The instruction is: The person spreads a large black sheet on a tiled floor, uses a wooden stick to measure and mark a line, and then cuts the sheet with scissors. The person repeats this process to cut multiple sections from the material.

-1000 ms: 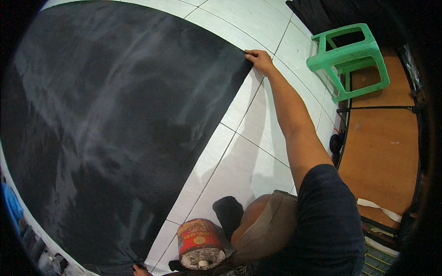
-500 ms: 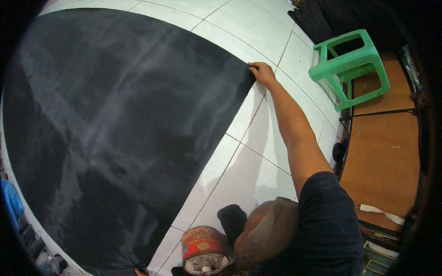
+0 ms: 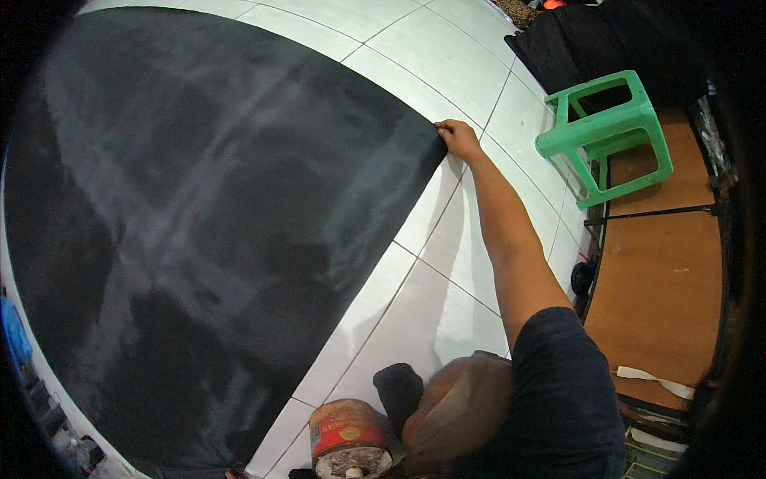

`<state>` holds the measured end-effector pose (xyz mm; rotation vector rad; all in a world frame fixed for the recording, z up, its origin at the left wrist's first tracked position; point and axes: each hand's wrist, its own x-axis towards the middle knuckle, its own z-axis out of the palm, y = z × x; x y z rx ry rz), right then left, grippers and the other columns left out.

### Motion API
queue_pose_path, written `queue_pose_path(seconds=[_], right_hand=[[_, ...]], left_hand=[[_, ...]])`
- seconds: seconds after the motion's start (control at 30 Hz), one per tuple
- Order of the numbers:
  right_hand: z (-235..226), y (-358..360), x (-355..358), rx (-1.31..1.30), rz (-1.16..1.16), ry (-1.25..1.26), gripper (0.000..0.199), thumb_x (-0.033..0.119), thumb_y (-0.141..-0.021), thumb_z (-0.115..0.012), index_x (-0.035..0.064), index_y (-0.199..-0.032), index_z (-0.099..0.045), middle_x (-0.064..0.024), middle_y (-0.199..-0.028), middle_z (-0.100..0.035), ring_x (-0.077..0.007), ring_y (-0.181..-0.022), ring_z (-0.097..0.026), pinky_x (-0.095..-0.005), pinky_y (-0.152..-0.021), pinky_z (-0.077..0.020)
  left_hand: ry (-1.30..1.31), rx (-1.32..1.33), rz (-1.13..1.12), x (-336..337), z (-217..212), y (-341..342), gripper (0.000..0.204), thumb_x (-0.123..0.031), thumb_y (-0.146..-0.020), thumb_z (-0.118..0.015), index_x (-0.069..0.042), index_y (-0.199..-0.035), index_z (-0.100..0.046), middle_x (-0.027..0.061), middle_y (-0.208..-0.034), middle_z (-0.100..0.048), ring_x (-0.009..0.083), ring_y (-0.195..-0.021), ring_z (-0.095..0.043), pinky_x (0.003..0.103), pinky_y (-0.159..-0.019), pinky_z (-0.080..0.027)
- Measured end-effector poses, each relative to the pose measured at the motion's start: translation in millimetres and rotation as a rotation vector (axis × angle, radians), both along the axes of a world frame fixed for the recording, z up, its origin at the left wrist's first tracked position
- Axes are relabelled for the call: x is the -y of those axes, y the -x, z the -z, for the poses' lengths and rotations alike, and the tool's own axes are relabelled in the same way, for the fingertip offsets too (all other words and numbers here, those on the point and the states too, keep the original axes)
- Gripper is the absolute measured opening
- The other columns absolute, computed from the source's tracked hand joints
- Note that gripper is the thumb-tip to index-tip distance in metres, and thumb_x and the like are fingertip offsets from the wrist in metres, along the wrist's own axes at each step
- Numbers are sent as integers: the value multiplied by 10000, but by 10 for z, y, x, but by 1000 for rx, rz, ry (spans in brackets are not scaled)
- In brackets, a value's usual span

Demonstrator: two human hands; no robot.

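A large sheet of black fabric [image 3: 223,215] lies spread over the white floor tiles, with paler creases crossing it. My right hand [image 3: 460,141] is closed on its far right corner, thumb and fingers pinching the edge, with the arm stretched out. Only a sliver of my left hand [image 3: 234,474] shows at the lower edge of the picture, by the sheet's near corner; its grip is hidden. Close to my knee stands a red and yellow round tin [image 3: 349,431] with a whitish, crusted top and a small knob.
A green plastic stool [image 3: 610,140] lies tipped at the right, beside brown boards [image 3: 658,295] in a dark frame. A white strip [image 3: 656,381] rests on the boards. Dark cloth [image 3: 594,48] is heaped at the far right. Something blue [image 3: 14,331] sits at the left edge.
My view has shifted slightly, so most things sit a little lower in the picture. My right hand still pinches the fabric corner, and less of my left hand shows.
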<state>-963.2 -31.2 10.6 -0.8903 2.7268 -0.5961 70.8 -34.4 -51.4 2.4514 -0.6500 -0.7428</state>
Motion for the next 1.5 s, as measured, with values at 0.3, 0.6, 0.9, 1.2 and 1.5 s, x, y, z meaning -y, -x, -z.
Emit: queue_pose_path(seconds=[0.3, 0.6, 0.9, 1.2, 1.5], right_hand=[[-143, -140, 52, -75, -50, -109, 279, 196, -929, -633, 150, -1194, -706, -109, -1106, -723, -234, -1011, -691, -347, -900, -517], [-55, -599, -29, -695, -32, -79, 307, 172, -887, -629, 116, -1184, -685, -169, -1122, -675, -350, -1046, -639, -456, -910, -493], [-294, -3788, -136, -261, -923, 61, 435, 245, -848, -708, 142, -1261, -616, -153, -1320, -547, -338, -1270, -489, -504, -1062, -370], [-248, -3870, -89, -159, -978, -29, 454, 217, -869, -699, 138, -1305, -600, -185, -1369, -519, -385, -1291, -472, -480, -1080, -388], [-457, -3636, -333, -57, -1059, -349, 716, 312, -850, -743, 22, -1428, -436, -292, -1450, -359, -454, -1339, -398, -485, -1093, -381]], left_hand=[[36, -15, 0, -116, -105, -82, 415, -339, -916, -650, 42, -972, -496, 133, -879, -571, 235, -708, -557, 370, -622, -482], [90, -146, 32, -149, -350, -168, 338, -317, -926, -643, -13, -947, -497, 90, -820, -569, 207, -632, -517, 378, -623, -457], [153, -303, 149, -244, -407, -156, 250, -242, -910, -638, -11, -991, -582, 46, -924, -611, 148, -731, -562, 315, -572, -462], [179, -472, -241, -244, -567, -43, 412, -324, -894, -676, 14, -1115, -597, 160, -1105, -611, 237, -878, -609, 376, -655, -516], [325, -133, -577, 45, -37, -1921, 415, -325, -922, -617, 71, -1042, -647, 176, -970, -665, 323, -888, -643, 411, -784, -522]])
